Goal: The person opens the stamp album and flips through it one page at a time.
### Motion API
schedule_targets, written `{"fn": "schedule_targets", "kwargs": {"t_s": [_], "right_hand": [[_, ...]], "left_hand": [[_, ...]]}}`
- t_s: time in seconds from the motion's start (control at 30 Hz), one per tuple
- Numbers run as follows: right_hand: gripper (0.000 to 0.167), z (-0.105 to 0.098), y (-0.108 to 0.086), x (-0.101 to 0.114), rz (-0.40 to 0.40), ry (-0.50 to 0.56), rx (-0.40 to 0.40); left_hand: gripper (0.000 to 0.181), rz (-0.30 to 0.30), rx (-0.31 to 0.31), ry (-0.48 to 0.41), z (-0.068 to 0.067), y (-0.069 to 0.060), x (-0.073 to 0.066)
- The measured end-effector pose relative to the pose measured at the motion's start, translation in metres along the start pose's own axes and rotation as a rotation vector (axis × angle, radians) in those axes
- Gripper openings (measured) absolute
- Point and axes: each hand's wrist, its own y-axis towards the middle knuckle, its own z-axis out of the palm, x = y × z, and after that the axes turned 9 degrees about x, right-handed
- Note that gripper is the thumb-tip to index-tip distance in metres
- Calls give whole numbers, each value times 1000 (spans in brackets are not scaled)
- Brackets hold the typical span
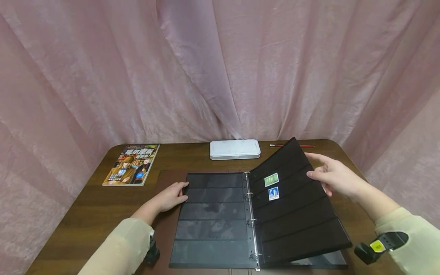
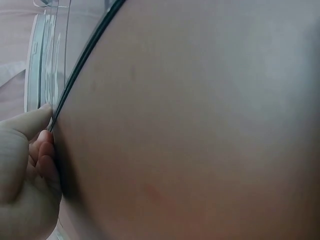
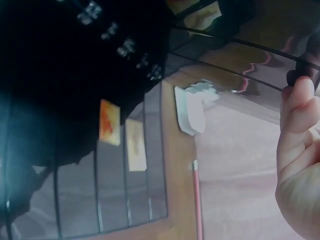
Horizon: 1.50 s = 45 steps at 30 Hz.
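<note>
A ring-bound stamp album lies open, its black pocketed left page (image 1: 213, 219) flat. My left hand (image 1: 168, 196) pinches that page's outer edge between thumb and fingers (image 2: 46, 152). On the other side, my right hand (image 1: 331, 173) holds the outer edge of a black page (image 1: 292, 214), raised at a tilt from the metal rings (image 1: 252, 220). This raised page carries a green stamp (image 1: 271, 179) and a blue stamp (image 1: 274, 193). Below it, the right wrist view shows an orange-yellow stamp (image 3: 110, 122) and a pale stamp (image 3: 136, 145) on another page.
A white case (image 1: 235, 149) stands at the table's back edge, with a red pencil (image 1: 307, 146) to its right, partly behind the raised page. An illustrated book (image 1: 132, 166) lies at the back left. Pink curtains (image 1: 220, 68) hang behind the wooden table (image 1: 89, 214).
</note>
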Motion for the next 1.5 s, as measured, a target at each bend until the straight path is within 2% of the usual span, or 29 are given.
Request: {"fn": "schedule_targets", "kwargs": {"t_s": [0.3, 0.5, 0.7, 0.87, 1.0, 1.27, 1.4, 1.5], "right_hand": [[69, 4, 7, 24, -27, 41, 13], [69, 5, 9, 42, -22, 37, 11], [68, 5, 14, 52, -44, 48, 21], [67, 6, 17, 59, -56, 71, 29], [66, 8, 20, 65, -64, 76, 36], [66, 16, 31, 79, -87, 136, 70], [66, 22, 36, 85, -89, 157, 75], [65, 26, 40, 88, -92, 173, 81]], "left_hand": [[54, -13, 2, 21, 0, 3, 1], [52, -9, -1, 25, -3, 2, -3], [51, -53, 6, 29, -5, 1, -5], [50, -48, 5, 42, -12, 5, -12], [51, -7, 2, 10, -26, 8, -27], [58, 60, -26, -53, -58, 8, -68], [58, 97, -31, -100, -67, 8, -88], [58, 130, -6, -148, -73, 7, -104]]}}
